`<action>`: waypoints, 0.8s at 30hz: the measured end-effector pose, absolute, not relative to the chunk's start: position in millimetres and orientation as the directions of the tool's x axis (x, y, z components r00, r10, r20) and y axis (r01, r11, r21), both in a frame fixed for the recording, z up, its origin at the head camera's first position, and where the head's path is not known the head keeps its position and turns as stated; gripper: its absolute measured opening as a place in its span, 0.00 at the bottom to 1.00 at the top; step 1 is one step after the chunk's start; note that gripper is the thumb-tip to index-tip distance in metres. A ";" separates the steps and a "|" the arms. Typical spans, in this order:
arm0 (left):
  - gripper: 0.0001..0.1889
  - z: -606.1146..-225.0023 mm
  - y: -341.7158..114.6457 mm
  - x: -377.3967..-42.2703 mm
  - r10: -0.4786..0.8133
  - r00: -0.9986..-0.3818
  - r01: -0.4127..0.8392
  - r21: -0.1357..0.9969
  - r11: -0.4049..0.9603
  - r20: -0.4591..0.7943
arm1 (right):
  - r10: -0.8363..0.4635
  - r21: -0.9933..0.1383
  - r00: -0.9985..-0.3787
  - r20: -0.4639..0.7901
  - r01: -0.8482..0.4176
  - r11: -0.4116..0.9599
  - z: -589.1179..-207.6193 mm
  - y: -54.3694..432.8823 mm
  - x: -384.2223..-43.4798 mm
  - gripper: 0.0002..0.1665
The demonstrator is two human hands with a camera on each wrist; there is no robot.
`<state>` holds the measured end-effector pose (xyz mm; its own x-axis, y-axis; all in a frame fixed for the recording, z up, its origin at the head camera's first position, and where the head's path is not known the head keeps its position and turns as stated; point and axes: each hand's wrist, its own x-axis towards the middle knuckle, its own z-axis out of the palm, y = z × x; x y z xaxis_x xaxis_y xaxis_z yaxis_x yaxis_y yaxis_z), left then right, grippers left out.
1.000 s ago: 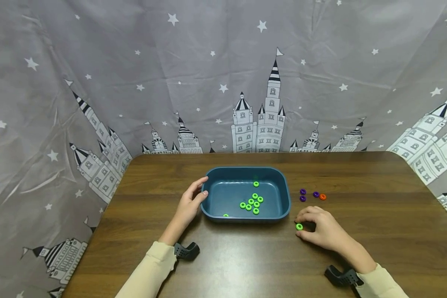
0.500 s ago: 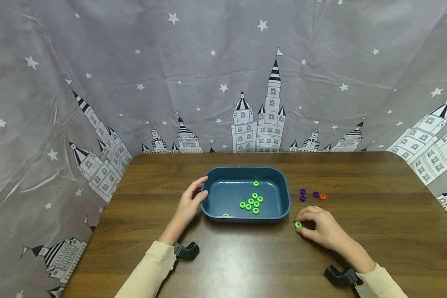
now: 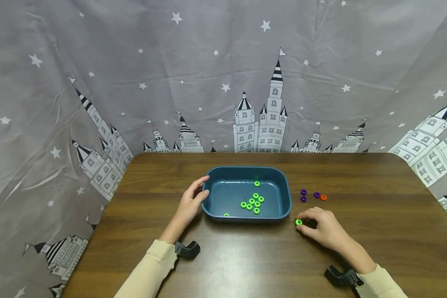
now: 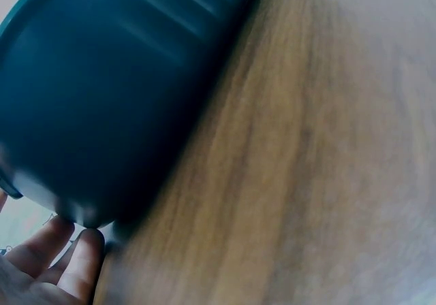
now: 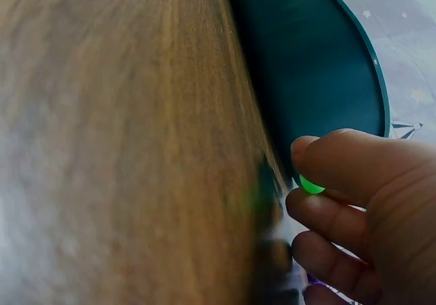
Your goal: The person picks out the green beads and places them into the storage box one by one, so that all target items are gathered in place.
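A dark blue rectangular tub (image 3: 246,219) stands on the wooden table, with several small green ring beads (image 3: 255,195) on its floor. My left hand (image 3: 188,205) holds the tub's left end, thumb and forefinger at the rim; the left wrist view has fingertips (image 4: 83,254) against the tub's outer wall. Just off the tub's front right corner, my right hand (image 3: 323,228) pinches one green ring bead (image 3: 299,222) between thumb and fingers. In the right wrist view that bead (image 5: 312,185) is mostly covered by the thumb and forefinger.
Behind my right hand lie purple ring beads (image 3: 303,199) and one orange ring bead (image 3: 323,198) on the table (image 3: 376,198). A grey curtain (image 3: 193,49) printed with castles and stars hangs along the table's back edge. Both wrists carry black bands.
The pinched green bead has shifted slightly away from me, up between the right thumb and fingers. The left hand, the tub and the other beads stay where they were.
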<state>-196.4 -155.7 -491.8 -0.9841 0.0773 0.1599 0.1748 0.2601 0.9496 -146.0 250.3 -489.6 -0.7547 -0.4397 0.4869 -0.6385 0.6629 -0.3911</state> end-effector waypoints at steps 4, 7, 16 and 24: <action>0.24 -492.3 -155.3 -197.2 0.080 -0.984 0.173 0.949 0.265 0.157 | -0.427 -0.407 -0.760 0.490 -0.633 0.658 -487.9 250.7 -145.9 0.13; 0.24 -492.2 -155.5 -197.0 0.079 -0.984 0.173 0.950 0.261 0.157 | -0.425 -0.419 -0.760 0.492 -0.635 0.649 -486.2 250.8 -147.2 0.13; 0.24 -492.0 -155.1 -197.3 0.088 -0.981 0.188 0.949 0.252 0.171 | -0.400 -0.393 -0.747 0.531 -0.635 0.665 -474.8 254.2 -155.2 0.13; 0.24 -491.7 -155.3 -196.3 0.087 -0.981 0.189 0.950 0.247 0.173 | -0.350 -0.393 -0.729 0.588 -0.636 0.664 -456.6 252.1 -169.1 0.13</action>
<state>-196.3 -155.3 -491.7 -0.9812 0.0868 0.1726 0.1891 0.2468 0.9504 -169.1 252.1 -456.6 -0.7288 -0.3504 0.5883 -0.6362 0.6642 -0.3925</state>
